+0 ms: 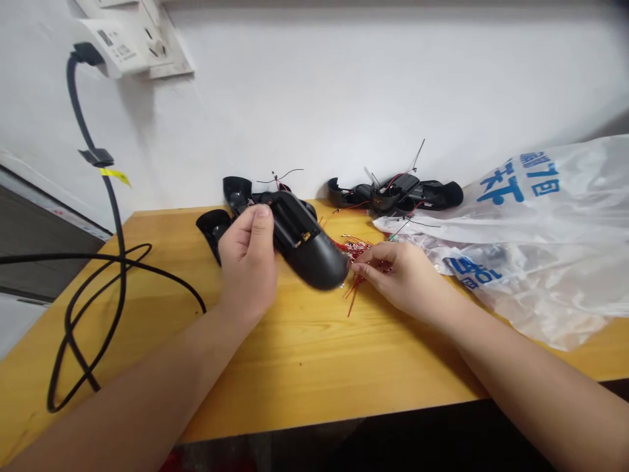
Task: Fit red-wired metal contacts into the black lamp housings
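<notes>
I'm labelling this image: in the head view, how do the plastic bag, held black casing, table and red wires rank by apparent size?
1. Table
2. Plastic bag
3. Black casing
4. Red wires

Along the far side, a white wall (295, 98) behind a yellow wood-grained table (275, 367). At far left, on that wall, a white socket panel (170, 56) with a printed white adapter (115, 52) plugged in. Hanging down from there, a black cable (118, 226), gathered by a dark strap (101, 157), marked just below with a yellow tag (116, 176), then looped loosely over the table's left side. At right, a crumpled, translucent plastic bag (565, 262) with blue lettering.
</notes>
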`<control>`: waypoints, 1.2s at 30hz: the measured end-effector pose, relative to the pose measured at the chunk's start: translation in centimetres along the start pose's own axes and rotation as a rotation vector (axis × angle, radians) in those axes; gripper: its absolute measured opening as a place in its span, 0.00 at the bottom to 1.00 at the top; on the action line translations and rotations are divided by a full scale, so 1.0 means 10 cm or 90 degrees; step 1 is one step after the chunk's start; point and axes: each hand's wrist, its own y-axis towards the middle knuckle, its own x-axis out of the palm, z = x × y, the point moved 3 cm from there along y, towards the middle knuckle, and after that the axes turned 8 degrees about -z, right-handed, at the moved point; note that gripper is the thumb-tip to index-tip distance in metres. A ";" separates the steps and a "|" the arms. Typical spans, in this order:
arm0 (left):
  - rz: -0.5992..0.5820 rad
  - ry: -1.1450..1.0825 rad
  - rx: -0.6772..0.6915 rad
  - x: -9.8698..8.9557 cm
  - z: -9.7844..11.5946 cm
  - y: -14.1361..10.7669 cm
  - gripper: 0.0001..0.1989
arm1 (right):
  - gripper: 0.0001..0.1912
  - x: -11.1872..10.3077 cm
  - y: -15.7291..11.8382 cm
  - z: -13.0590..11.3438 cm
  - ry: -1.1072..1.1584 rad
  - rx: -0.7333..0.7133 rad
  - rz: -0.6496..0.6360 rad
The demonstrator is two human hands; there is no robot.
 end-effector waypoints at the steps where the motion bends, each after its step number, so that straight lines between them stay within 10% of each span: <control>1: -0.003 -0.059 -0.054 0.02 0.00 -0.01 0.17 | 0.12 -0.04 0.00 0.03 0.007 0.007 0.004; 14: -0.228 -0.478 -0.485 0.38 -0.14 -0.24 0.14 | 0.09 -0.45 -0.25 0.15 0.116 0.113 0.066; 24: -0.355 -0.480 -0.302 0.29 -0.05 -0.32 0.24 | 0.14 -0.40 -0.34 -0.03 0.199 0.031 0.090; 36: -0.385 -0.542 -0.334 0.34 -0.10 -0.29 0.20 | 0.14 -0.12 -0.28 0.00 0.344 0.004 -0.027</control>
